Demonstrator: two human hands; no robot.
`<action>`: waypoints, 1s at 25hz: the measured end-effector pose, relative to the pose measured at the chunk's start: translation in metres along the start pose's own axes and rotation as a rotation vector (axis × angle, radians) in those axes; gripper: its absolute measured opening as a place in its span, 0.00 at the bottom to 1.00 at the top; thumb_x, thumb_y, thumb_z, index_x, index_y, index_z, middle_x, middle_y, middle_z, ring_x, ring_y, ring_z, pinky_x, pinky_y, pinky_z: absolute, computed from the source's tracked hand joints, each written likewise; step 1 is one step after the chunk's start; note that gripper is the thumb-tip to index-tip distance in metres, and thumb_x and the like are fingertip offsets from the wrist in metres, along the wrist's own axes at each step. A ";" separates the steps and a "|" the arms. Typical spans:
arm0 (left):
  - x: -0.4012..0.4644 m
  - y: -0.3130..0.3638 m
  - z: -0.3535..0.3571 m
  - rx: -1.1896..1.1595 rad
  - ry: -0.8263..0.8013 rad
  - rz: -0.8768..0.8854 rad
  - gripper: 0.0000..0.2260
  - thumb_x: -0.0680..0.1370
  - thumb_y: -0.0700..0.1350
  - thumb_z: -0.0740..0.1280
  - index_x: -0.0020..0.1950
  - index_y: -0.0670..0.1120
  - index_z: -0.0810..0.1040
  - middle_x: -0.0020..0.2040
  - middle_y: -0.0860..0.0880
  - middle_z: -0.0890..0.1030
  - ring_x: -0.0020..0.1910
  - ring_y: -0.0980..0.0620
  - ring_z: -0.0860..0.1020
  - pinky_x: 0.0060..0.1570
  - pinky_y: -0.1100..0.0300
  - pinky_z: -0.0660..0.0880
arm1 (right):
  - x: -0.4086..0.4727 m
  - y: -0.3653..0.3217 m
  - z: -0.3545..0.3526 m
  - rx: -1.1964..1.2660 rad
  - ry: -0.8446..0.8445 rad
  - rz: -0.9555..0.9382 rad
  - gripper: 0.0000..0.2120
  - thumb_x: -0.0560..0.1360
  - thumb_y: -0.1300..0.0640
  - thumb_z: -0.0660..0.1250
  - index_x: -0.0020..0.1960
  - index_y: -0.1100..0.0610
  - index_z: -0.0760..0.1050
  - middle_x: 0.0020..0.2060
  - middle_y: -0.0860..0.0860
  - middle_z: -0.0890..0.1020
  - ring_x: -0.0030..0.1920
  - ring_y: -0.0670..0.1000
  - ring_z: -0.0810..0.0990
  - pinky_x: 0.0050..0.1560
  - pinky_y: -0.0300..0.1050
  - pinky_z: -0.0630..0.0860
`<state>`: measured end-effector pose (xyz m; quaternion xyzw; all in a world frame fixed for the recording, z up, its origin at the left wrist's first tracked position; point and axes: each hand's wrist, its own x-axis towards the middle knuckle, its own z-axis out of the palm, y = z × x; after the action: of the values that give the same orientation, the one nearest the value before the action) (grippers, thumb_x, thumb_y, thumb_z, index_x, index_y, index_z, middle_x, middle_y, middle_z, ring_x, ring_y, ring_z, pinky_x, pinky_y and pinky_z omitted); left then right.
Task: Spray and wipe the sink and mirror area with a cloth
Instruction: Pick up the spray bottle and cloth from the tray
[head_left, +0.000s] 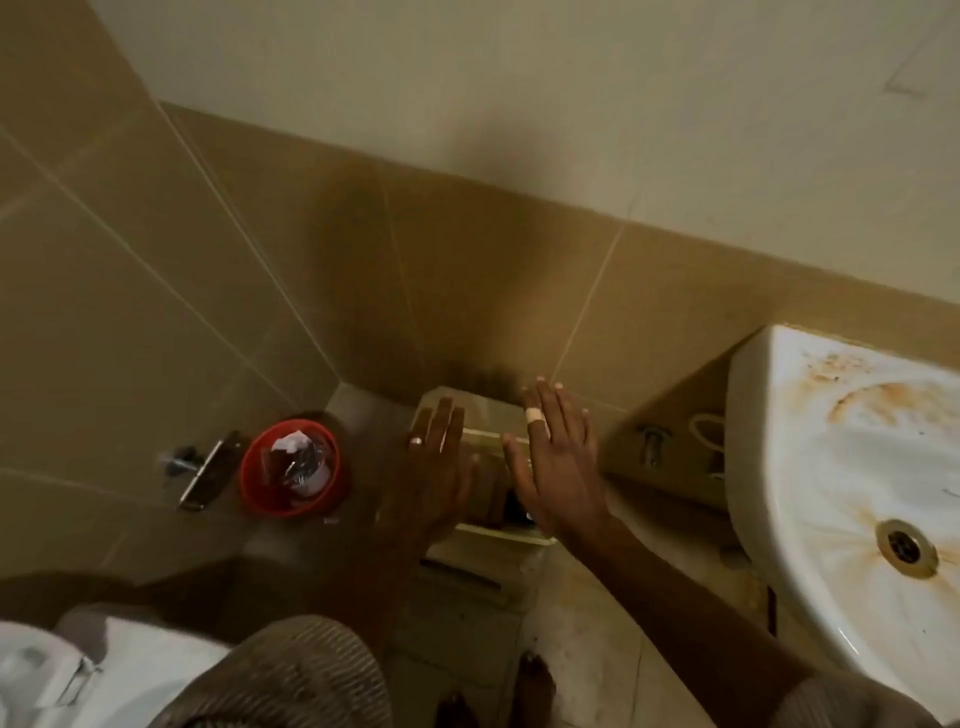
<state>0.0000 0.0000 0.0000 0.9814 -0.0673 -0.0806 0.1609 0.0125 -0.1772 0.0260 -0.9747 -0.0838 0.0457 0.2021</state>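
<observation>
Both hands are out flat at centre frame, fingers straight, palms down, holding nothing. Left hand (435, 462) wears a ring; right hand (556, 467) has a plaster on one finger. They sit side by side w/ a small gap, above a pale box-like thing (488, 415) low against the wall. Can't tell what it is, or whether the hands touch it.

Sink (841, 467) is at the right edge, white w/ heavy rust-coloured staining round the drain (906, 545). No cloth, spray bottle or mirror in view, so prob the step in hand is getting the kit together, or just a hands-ready pose.

To do it well: find spray and cloth first, spray the stained basin generously, give it time to soak, then wipe from rim down toward the drain so grime runs one way. Do the mirror w/ a clean part of the cloth.

Further out, left of centre: a red bucket (290, 467) w/ crumpled stuff inside, and a metal wall fitting (205, 470) beside it. Bare toes (530, 680) at the bottom, tiled wall (156, 312) across the upper frame.
</observation>
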 end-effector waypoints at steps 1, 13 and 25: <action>0.001 0.001 0.014 -0.039 -0.046 -0.020 0.29 0.83 0.58 0.45 0.78 0.43 0.62 0.78 0.42 0.63 0.75 0.40 0.65 0.68 0.43 0.70 | -0.003 0.005 0.011 0.028 -0.018 0.033 0.35 0.83 0.39 0.45 0.84 0.55 0.58 0.85 0.55 0.56 0.85 0.56 0.51 0.82 0.65 0.51; 0.039 0.009 0.117 -0.045 -0.318 -0.325 0.32 0.82 0.52 0.56 0.81 0.46 0.45 0.80 0.39 0.49 0.77 0.37 0.55 0.72 0.46 0.60 | -0.046 0.080 0.113 0.536 -0.100 0.357 0.48 0.70 0.25 0.67 0.77 0.56 0.64 0.68 0.49 0.76 0.67 0.50 0.79 0.60 0.48 0.82; 0.072 0.009 0.131 0.030 -0.314 -0.500 0.31 0.76 0.55 0.67 0.74 0.45 0.61 0.70 0.43 0.70 0.69 0.42 0.68 0.64 0.51 0.71 | -0.026 0.064 0.161 0.300 0.141 0.432 0.25 0.78 0.41 0.62 0.67 0.56 0.71 0.56 0.58 0.82 0.54 0.59 0.79 0.49 0.59 0.81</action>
<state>0.0458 -0.0599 -0.1293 0.9452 0.1516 -0.2675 0.1094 -0.0234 -0.1775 -0.1451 -0.9299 0.1480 0.0319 0.3353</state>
